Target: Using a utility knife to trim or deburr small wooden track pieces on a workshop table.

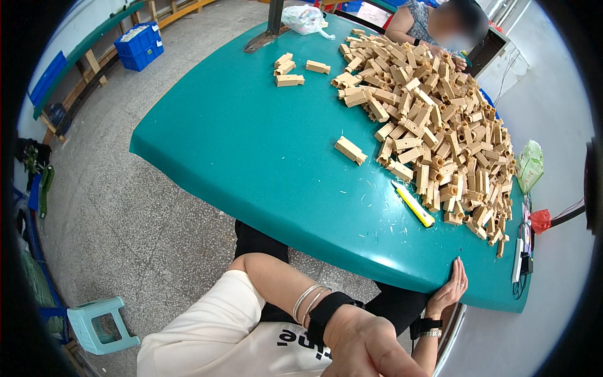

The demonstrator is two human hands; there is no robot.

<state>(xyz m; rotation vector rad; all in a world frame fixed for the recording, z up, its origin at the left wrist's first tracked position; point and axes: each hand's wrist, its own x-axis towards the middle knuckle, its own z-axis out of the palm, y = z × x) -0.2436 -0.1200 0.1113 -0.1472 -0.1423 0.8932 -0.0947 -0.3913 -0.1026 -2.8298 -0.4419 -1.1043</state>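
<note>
Yellow utility knife beside the tan block pile, untouched.
Right hand flat, released, on the green surface edge; left hand loosely curled, empty.

One large heap of tan blocks, five loose blocks, one yellow knife and two crates are counted.

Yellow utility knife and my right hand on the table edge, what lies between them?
In the head view, only bare green table lies between the yellow utility knife and the right hand.
</note>
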